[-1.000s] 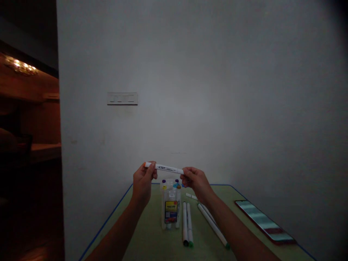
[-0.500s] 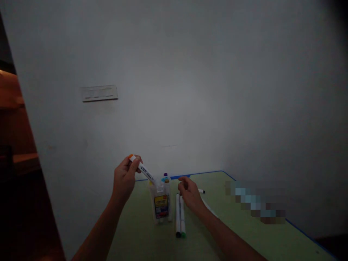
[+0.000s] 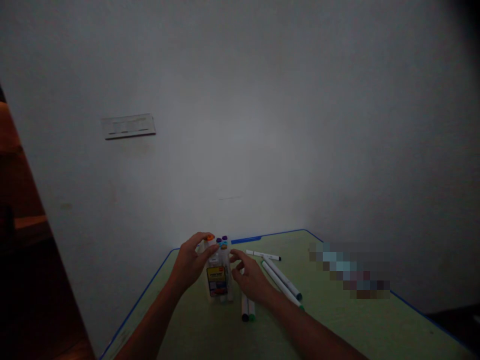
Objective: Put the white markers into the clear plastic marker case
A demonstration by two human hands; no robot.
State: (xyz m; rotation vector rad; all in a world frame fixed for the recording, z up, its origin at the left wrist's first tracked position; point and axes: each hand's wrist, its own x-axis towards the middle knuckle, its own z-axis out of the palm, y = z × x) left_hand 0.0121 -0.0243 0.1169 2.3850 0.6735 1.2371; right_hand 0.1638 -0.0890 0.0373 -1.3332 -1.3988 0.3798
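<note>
Your left hand (image 3: 190, 261) touches the upright orange-capped marker (image 3: 211, 238), grip unclear; your right hand (image 3: 250, 277), loosely open, is right of the case (image 3: 217, 281).

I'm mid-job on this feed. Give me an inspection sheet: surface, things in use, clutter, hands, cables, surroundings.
Surface: green table with blue edging.
Things in use: clear case with a yellow-topped label, holding upright markers, including an orange-capped marker; five loose white markers lie to its right.
Clutter: pixelated patch at right, contents unreadable.
Hands: left hand has its fingertips at the orange cap, grip uncertain; right hand is beside the case, fingers curled, nothing seen held.
Cables: nothing seen.
Surroundings: dimly lit pale wall with a wall plate; darker area at far left.
</note>
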